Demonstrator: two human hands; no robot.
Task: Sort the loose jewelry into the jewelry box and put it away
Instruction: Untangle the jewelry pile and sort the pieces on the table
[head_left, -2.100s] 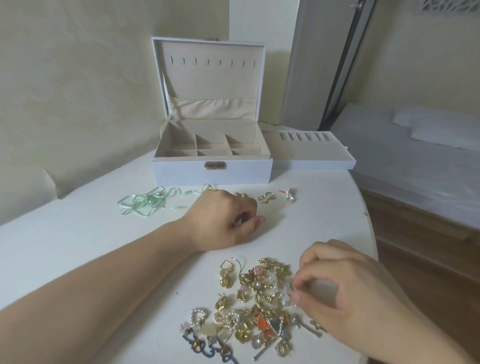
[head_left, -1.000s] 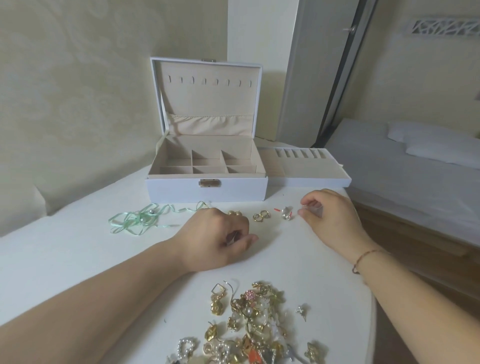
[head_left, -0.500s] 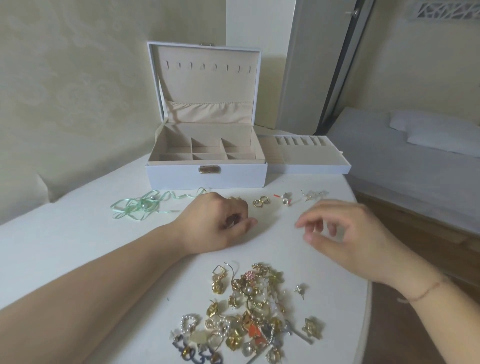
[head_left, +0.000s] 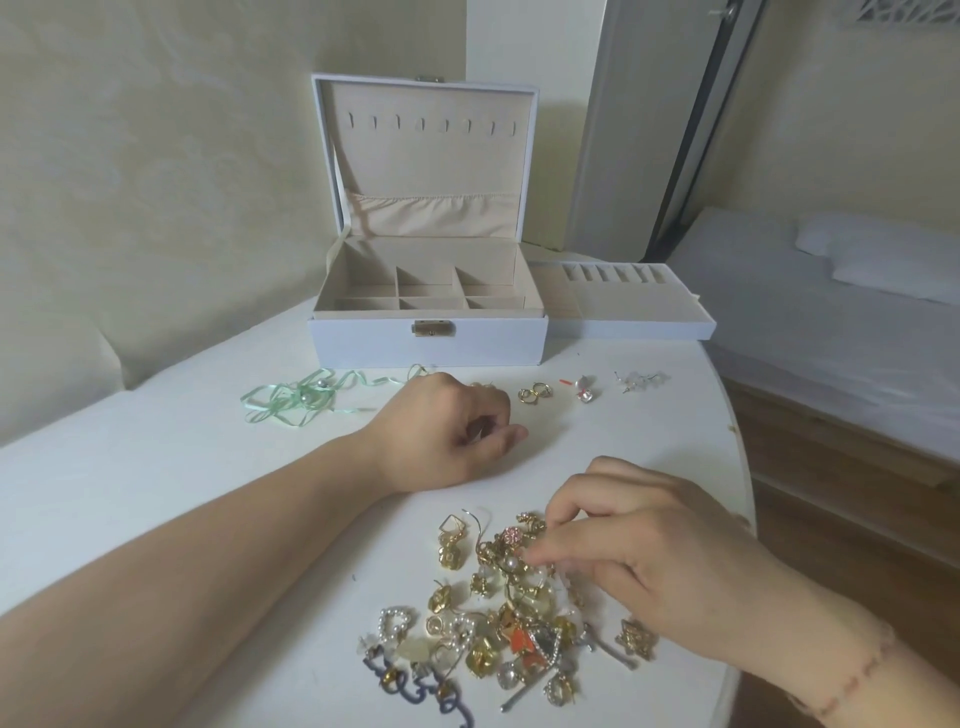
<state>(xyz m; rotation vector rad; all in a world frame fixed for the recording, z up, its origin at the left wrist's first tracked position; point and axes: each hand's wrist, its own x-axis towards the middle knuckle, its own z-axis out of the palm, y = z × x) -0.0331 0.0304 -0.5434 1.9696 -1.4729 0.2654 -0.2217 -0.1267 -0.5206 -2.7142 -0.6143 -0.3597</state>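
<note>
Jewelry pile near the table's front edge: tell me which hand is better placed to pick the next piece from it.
The right hand. Its fingertips are down in the jewelry pile. The left hand rests curled on the table farther back, apart from the pile, nearer the open jewelry box.

Your right hand (head_left: 639, 561) reaches into the pile of loose jewelry (head_left: 498, 608) on the white table (head_left: 156, 467), fingertips (head_left: 537, 555) pinching among the gold and pearl pieces. Your left hand (head_left: 447, 436) rests loosely curled on the table beyond the pile. Behind it the white jewelry box (head_left: 428, 291) stands open, its tray (head_left: 628, 306) set just beside it. A green ribbon (head_left: 296, 402), gold hoop earrings (head_left: 535, 392) and two small pieces lie before the box.
</note>
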